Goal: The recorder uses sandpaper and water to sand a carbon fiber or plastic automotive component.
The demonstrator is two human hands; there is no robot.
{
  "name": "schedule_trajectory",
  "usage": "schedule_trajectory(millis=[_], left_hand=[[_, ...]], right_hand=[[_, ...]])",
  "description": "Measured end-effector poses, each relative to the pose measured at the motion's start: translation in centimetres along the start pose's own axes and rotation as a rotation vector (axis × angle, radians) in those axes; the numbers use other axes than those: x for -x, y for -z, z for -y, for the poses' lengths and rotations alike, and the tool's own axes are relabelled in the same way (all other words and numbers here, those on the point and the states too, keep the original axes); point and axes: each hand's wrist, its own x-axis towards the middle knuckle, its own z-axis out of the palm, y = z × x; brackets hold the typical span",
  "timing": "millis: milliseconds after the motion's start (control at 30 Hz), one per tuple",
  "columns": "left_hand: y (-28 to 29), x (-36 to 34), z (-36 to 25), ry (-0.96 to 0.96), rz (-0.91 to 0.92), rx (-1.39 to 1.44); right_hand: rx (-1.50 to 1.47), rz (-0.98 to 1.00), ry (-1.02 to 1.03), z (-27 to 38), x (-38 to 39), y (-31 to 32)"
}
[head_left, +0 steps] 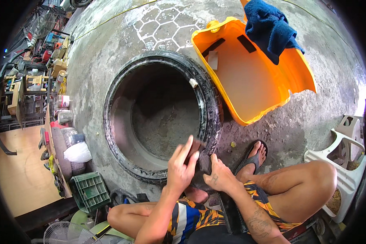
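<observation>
An upright wheel rim with a tire around it lies flat on the concrete floor, its bead edge streaked white, with a small pale weight on the inner rim. My left hand grips a small dark brown, blurred piece at the rim's near right edge. Just right of it, my right hand is closed at the tire's near edge, thumb pointing forward; what its fingers hold is hidden. A cut-open yellow plastic container holding cloudy liquid sits beside the tire, with a blue towel draped over its far right side.
Left are shelves with clutter, a plywood board, a white bag, a green crate and a fan. A white plastic stool stands right. A yellow hose runs along the far floor. My legs flank the work.
</observation>
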Motion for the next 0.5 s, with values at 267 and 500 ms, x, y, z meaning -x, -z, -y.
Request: schedule_trajectory(millis=[267, 500], left_hand=[[0.2, -1.3, 2.8, 0.033, -0.066, -0.009], [1.4, 0.2, 0.4, 0.044, -0.043, -0.077]], right_hand=[[-0.006, 0.036, 0.017, 0.6, 0.1, 0.1], [-0.057, 0.014, 0.007, -0.3, 0.3, -0.2]])
